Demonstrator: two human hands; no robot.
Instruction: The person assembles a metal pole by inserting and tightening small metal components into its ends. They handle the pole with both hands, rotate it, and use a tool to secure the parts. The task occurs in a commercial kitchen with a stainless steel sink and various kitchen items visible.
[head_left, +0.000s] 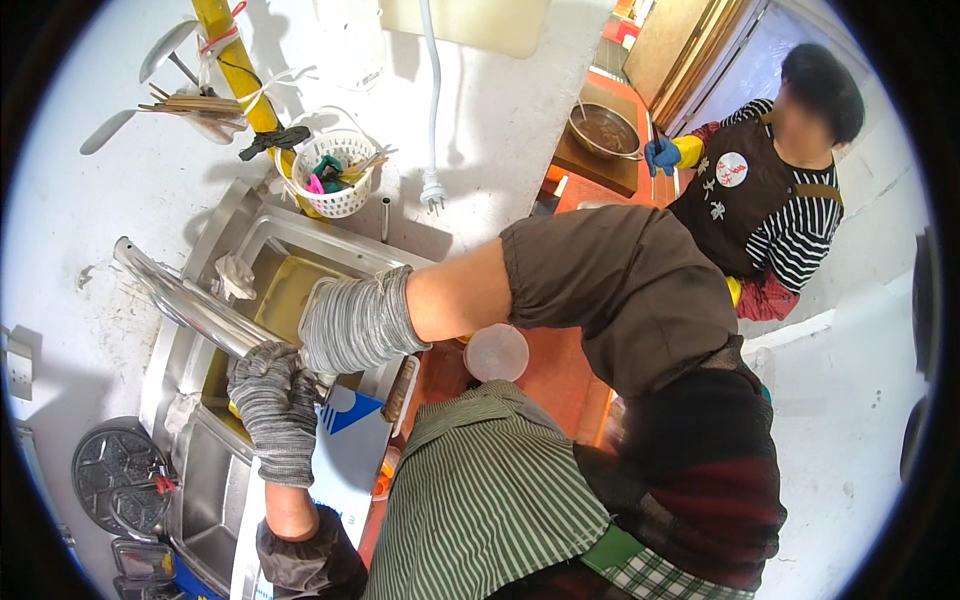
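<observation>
- The left hand [272,398], in a grey knitted glove, has its fingers curled over the near end of a long shiny metal tube [185,300], grasping it just by the rim of the steel sink [262,232].
- The right hand [345,325] wears the same grey glove; it lies just right of the left hand, over the sink's near edge. Whether its fingers are clenched or released I cannot tell, since they are turned away from the camera.
- The metal tube is round, polished and silvery, and runs from the gloved hands up and left across the sink to a capped far end.
- The sink is a square steel basin with yellowish water in it and a white rag [236,276] on its left rim.
- Just near the left hand lies a flat white board with a blue triangular patch [352,440], leaning on the steel surface [205,490].
- To the far side of the sink hangs a white plastic basket [338,178] with coloured utensils, tied to a yellow pole [238,70].
- A white round tub [497,352] stands right of the sink on the orange floor.
- At far right another person in a striped top and dark apron holds a blue glove [661,156] beside a metal bowl [604,130].
</observation>
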